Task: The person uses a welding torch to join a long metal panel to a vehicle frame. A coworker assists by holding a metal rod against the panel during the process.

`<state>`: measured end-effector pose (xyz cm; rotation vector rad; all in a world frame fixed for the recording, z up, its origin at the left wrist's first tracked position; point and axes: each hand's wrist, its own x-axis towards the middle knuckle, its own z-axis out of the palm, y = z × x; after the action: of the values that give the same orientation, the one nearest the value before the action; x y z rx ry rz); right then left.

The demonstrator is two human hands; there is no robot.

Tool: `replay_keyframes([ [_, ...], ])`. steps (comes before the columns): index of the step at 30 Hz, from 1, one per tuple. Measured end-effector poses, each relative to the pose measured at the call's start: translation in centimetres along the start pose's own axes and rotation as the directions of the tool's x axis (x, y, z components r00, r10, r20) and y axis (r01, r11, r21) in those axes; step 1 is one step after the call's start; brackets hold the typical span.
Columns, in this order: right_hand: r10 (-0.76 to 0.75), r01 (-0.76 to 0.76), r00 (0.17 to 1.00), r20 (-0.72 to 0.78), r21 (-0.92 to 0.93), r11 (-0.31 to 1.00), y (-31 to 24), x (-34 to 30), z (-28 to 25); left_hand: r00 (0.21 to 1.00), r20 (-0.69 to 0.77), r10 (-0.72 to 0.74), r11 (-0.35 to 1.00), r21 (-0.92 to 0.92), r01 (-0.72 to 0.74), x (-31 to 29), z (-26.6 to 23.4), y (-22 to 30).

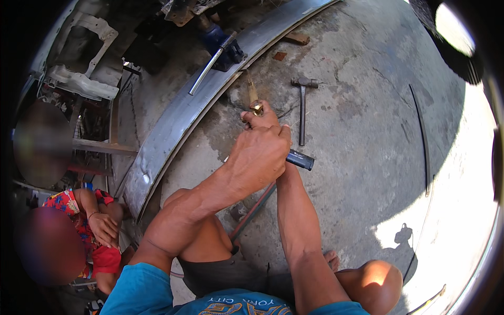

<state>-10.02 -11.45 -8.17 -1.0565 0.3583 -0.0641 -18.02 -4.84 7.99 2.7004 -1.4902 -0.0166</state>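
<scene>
Over the concrete floor, my two hands are close together, wrists nearly crossing. My right hand (pixel 266 119) reaches forward with its fingers closed around the brass valve end of a gas torch (pixel 252 92), whose narrow tip points away from me toward the edge of a long metal panel (pixel 178 123). My left hand (pixel 260 150) is closed just behind it and covers part of it; its grip is hidden. From beneath the left hand, by my right wrist, juts a black rectangular bar (pixel 302 160). Red and green hoses (pixel 255 211) trail back between my knees.
A hammer (pixel 302 113) lies right of my hands. A blue jack (pixel 220 47) with a metal lever stands on the panel. Beyond are a wood block (pixel 296 38) and a rusty scrap (pixel 280 55). A dark strip (pixel 421 139) lies far right. Another person (pixel 97 231) crouches at left.
</scene>
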Motion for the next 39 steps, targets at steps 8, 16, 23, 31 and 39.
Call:
replay_keyframes([
  [8, -0.082, 0.078, 0.996, -0.027, -0.109, 0.991, 0.2, -0.1, -0.1, 1.0, 0.022, 0.0, 1.0, -0.013, 0.0, 0.1, -0.1, 0.1],
  [16, -0.25, 0.25, 0.968, 0.014, -0.028, 0.968, 1.6, 0.1, -0.5, 0.996, 0.005, -0.085, 0.996, 0.005, 0.085, 0.6, -0.5, -1.5],
  [23, 0.046, -0.047, 0.999, -0.018, -0.052, 0.998, -2.8, -2.1, 0.7, 0.871, 0.048, -0.49, 0.859, -0.147, 0.491, 2.9, 1.3, -12.3],
  [31, 0.134, -0.136, 0.99, -0.052, -0.025, 0.99, -3.8, -2.8, 0.5, 0.616, 0.619, -0.487, 0.049, -0.685, 0.727, 3.3, 7.2, -16.9],
  [39, 0.112, -0.112, 0.992, -0.051, 0.02, 0.994, -3.7, -2.5, 0.1, 0.682, 0.593, -0.428, -0.086, -0.778, 0.622, 4.0, 7.6, -16.3],
])
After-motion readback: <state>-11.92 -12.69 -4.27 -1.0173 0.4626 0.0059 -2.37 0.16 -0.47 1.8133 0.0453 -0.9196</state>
